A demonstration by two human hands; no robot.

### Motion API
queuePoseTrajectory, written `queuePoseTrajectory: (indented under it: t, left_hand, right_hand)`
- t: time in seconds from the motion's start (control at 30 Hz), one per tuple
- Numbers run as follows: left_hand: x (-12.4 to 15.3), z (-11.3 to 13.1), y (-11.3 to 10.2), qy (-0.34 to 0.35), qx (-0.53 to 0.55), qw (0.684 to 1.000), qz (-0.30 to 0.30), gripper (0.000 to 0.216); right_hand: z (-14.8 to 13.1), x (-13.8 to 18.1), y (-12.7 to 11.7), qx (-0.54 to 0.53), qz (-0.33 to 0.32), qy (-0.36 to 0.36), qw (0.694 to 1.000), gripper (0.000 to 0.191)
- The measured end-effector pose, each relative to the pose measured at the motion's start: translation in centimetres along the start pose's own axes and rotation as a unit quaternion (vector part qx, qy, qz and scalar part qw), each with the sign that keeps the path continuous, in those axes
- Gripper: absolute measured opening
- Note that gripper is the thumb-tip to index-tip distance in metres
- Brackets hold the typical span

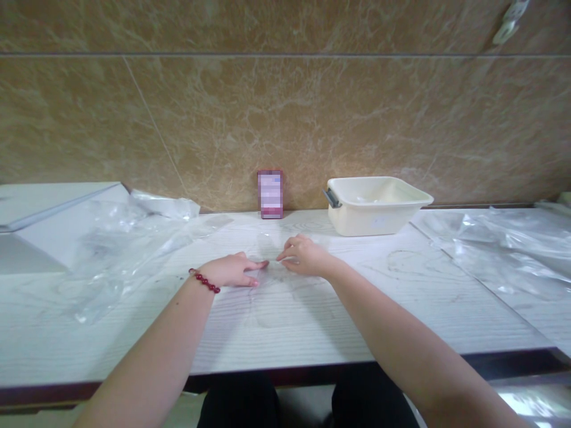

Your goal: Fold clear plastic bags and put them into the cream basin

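Note:
A clear plastic bag [267, 303] lies flat on the white wood-grain table, its outline faint against the surface. My left hand [234, 270], with a red bead bracelet [205, 280] at the wrist, rests at the bag's left side, index finger stretched out and thumb apart. Opposite it, my right hand [307, 257] has its fingers bent and their tips drawn together at a small shiny bit of the clear plastic. The two index fingertips are close but apart. Exactly how much film the right fingertips hold is hard to see.
A phone [270, 195] leans on the marble wall. Right of it stands a cream plastic bin [375, 219] with a grey handle clip. Crumpled clear plastic [120, 249] lies by a white box [57, 226] at left; more plastic sheeting [513, 244] covers the right side.

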State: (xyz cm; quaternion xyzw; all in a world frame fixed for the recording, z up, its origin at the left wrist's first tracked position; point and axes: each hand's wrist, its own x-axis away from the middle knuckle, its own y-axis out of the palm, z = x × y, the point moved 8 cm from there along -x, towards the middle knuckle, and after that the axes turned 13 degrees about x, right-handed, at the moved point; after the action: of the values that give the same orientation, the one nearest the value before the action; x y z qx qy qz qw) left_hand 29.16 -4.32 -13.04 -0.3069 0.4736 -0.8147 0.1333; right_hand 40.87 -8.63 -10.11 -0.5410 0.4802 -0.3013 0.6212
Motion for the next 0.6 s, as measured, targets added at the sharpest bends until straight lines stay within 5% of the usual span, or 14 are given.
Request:
queuePoseTrajectory:
  t: [0.33, 0.6]
  left_hand:
    - [0.1, -0.5, 0.1, -0.04, -0.011, 0.999, -0.01, 0.062]
    - [0.6, -0.4, -0.1, -0.04, -0.028, 0.999, -0.005, 0.062]
  right_hand:
    - [2.0, 0.2, 2.1, 0.025, -0.125, 0.058, 0.99, 0.034]
    - [2.4, 0.2, 1.7, 0.009, -0.116, 0.042, 0.992, 0.034]
